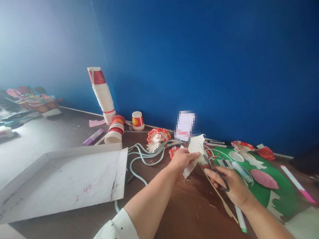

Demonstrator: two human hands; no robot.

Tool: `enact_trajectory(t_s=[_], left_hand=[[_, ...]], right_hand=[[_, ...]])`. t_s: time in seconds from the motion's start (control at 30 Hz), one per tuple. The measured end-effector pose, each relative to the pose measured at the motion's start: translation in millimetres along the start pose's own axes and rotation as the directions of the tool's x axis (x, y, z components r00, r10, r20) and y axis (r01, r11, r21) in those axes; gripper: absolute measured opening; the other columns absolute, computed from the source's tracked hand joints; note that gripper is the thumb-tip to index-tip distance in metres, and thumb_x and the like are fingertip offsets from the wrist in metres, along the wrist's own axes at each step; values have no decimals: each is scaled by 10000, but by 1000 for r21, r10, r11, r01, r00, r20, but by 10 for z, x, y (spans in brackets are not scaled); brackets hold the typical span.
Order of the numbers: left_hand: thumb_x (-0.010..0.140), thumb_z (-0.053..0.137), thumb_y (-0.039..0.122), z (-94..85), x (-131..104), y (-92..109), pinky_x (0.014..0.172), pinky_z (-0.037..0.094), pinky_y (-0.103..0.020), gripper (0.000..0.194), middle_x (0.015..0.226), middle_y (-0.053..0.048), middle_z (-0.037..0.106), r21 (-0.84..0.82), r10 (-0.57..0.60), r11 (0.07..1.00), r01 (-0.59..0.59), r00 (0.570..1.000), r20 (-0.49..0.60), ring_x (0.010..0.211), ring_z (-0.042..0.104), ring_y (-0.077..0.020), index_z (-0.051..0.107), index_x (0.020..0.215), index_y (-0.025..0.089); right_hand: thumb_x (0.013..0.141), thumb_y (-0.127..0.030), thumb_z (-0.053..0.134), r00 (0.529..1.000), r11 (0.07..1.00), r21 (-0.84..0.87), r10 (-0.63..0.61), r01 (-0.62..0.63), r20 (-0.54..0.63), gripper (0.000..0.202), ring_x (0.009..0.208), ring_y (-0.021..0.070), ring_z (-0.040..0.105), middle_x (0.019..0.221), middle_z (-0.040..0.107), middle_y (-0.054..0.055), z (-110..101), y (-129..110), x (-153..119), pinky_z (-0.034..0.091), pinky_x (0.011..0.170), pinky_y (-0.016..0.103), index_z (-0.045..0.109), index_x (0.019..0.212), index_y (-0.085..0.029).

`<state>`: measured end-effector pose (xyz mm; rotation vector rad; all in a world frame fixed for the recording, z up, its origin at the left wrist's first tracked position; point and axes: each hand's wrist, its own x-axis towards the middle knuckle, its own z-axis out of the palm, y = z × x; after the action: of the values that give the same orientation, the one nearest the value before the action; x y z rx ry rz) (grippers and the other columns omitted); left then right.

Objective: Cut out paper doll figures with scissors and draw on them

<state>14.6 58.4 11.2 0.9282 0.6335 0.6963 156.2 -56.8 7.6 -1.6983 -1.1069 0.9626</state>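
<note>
My left hand (181, 160) pinches a piece of cream paper (196, 144) between thumb and fingers, above the brown table. My right hand (230, 183) is closed round the black handles of a pair of scissors (219, 177). The scissor blades point up and left and meet the right side of the paper; how far they are apart is hard to tell. Below the hands, a long narrow cream strip (221, 198) slants down toward the table's near side. A green sheet (283, 195) lies to the right of my right hand, with a pink scalloped paper piece (264, 178) on it.
A white tray-like box lid (98, 181) lies at the left. Behind it stand a tall stack of paper cups (103, 96) and a single cup (138, 120). A pale cable (138, 173) loops across the middle. Markers (298, 185) and paper scraps lie at the right; a blue wall (212, 58) rises behind.
</note>
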Motion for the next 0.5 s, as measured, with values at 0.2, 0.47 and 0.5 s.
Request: enact_trajectory(t_s=[0.2,0.47,0.5], left_hand=[[598,799,368,-4,-11,2,565,378,-244,257,580,2,583,28,3,1000,-3,1000,11,528,481,-104,669,672,160],[637,776,374,-36,4,18,599,418,-255,261,715,-51,667,196,22,980,-19,1000,-17,600,564,-137,680,735,152],[639,775,377,-41,11,18,595,416,-251,267,719,-55,668,220,29,975,-23,999,-22,600,563,-135,680,741,149]], right_hand=[[754,-487,694,1000,1000,15,8,-8,18,374,547,135,491,587,534,-31,-7,-34,-15,374,523,267,737,999,-208],[756,-504,683,999,1000,-6,5,-5,34,395,587,155,526,622,580,-18,10,-66,-33,399,571,283,735,1032,-225],[751,-507,684,1000,1000,-12,4,-3,28,400,588,158,528,621,582,-18,10,-64,-32,400,573,286,737,1032,-227]])
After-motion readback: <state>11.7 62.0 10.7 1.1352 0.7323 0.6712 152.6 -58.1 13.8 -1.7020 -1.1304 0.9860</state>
